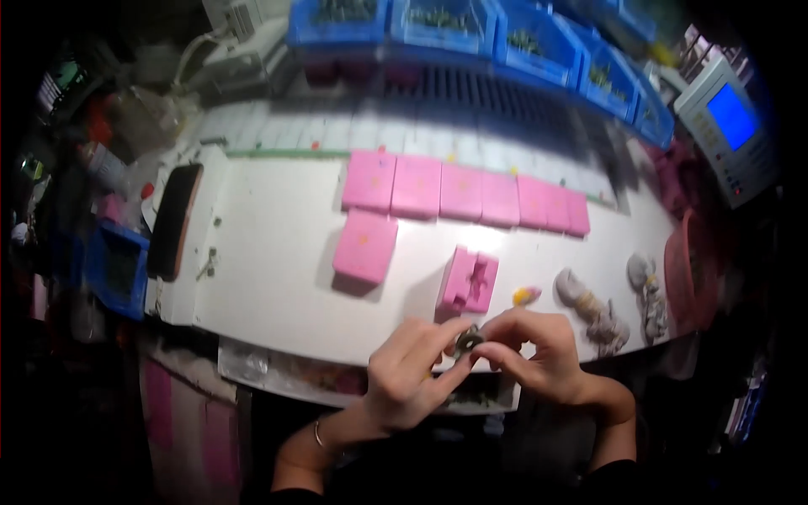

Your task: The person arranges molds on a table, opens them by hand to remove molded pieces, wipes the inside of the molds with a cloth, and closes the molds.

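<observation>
"Where was the round piece (469,341)?"

"Between the left grip (406,376) and the right grip (540,358), both pinched on it, thumbs and fingertips drawn close."

"And ahead of them?"

"A notched pink block (459,273) stood near on the bench (278,286), with a row of pink blocks (460,192) farther off."

"To the right?"

"A yellow bit (523,296) near the right grip, then two grey bundles (574,289); a phone (175,223) lay well off left."

Blocks (417,187) at centre are pink; bins (442,44) at the top, blue; the table (278,227), white; the piece (466,339) at lower centre, greenish grey; the screen (730,116) at upper right, bright blue.
</observation>
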Demonstrator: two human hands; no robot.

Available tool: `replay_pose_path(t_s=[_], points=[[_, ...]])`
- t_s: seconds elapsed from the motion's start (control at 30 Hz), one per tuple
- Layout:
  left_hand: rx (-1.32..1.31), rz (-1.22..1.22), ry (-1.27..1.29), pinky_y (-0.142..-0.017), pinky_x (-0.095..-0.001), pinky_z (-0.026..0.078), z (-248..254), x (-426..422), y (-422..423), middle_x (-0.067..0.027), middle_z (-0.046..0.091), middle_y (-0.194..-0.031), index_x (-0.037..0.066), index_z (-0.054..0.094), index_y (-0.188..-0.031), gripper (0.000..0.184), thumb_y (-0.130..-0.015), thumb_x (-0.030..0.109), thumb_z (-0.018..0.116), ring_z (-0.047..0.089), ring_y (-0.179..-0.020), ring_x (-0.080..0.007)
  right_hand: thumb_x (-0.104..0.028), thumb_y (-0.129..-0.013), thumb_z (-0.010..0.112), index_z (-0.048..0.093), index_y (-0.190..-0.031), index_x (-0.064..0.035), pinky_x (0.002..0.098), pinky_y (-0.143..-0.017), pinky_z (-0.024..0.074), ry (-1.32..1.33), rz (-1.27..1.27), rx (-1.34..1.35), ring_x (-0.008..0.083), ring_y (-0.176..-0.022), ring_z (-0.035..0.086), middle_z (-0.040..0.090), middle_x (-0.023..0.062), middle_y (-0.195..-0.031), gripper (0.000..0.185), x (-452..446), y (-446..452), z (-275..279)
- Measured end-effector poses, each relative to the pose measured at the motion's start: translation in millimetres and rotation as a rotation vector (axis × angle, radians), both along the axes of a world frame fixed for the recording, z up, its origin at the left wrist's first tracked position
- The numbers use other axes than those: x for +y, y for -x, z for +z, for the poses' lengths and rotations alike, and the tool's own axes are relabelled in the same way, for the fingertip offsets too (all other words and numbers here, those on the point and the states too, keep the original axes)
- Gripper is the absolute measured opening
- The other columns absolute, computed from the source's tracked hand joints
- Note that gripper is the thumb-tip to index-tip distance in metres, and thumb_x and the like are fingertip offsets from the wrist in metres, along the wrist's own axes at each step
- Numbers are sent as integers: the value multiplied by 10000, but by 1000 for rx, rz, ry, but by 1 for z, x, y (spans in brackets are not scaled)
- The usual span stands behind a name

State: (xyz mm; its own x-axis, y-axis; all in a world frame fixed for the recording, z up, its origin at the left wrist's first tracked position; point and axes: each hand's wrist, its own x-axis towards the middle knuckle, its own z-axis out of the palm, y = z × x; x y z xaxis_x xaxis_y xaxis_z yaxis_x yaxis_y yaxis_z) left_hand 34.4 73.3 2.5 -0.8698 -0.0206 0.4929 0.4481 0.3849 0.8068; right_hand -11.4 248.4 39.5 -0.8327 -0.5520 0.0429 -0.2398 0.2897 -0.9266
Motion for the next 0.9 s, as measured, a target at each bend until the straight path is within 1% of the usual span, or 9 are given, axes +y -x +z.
replay_pose_path(t_s=[0.07,0.13,0.2,0.23,0.33,0.43,0.67,0.77,0.9], points=[[-103,57,-96,-507,-222,412,7,-2,1,-32,553,-727,33,660,-1047,391,-677,-16,779,500,-575,-95,-61,-829,696,635,-895,10,224,-533,458,-80,61,-56,74,-590,584,651,69,-716,115,-5,20,21],[-148,111,-170,-459,-221,348,6,-9,4,-18,507,-651,26,685,-902,178,-743,40,764,444,-523,-73,-87,-842,677,643,-867,14,241,-563,469,-68,39,-20,94,-619,610,650,76,-688,109,-19,52,43],[-267,123,-276,-471,-200,255,-2,-11,3,11,510,-664,-3,678,-818,58,-829,53,688,369,-534,-30,-136,-862,641,645,-819,25,252,-547,462,-82,-84,223,89,-597,592,638,68,-682,166,-37,99,57],[-282,111,-317,-475,-198,254,-7,-10,1,17,505,-660,-7,675,-804,91,-857,65,657,363,-541,-23,-157,-873,623,644,-823,29,240,-537,459,77,-120,401,90,-582,582,637,57,-677,194,-44,130,58],[-327,61,-381,-478,-196,257,-15,-7,-3,31,496,-656,-19,671,-812,191,-917,111,580,357,-551,-15,-87,-907,529,654,-1003,62,231,-547,498,420,-294,368,113,-667,616,677,94,-846,218,-66,185,80],[-699,-28,-582,-546,-185,378,-15,-14,-6,21,561,-784,7,670,-960,187,-939,125,527,451,-636,-30,-84,-915,516,649,-1060,50,246,-565,512,395,-333,411,131,-719,640,683,104,-911,238,-61,181,72],[-729,-148,-922,-809,-247,446,-26,-23,-3,-67,567,-986,-49,543,-1142,298,-859,-14,457,524,-901,-114,-43,-888,563,666,-997,-13,225,-550,474,-290,-268,285,109,-707,626,674,60,-882,153,42,90,2],[-737,-233,-892,-885,-287,454,-22,-16,-4,-104,579,-1036,-59,531,-1141,247,-907,5,480,554,-967,-136,8,-810,623,651,-1025,-22,256,-598,486,-424,-175,338,156,-719,623,648,93,-949,219,68,54,-20],[-803,-258,-798,-775,-254,507,-24,-3,-5,-149,618,-1023,-72,544,-1119,224,-959,81,504,637,-874,-179,-35,-792,658,636,-1032,-23,345,-638,495,-452,-132,543,222,-732,612,606,117,-945,241,67,26,-53]])
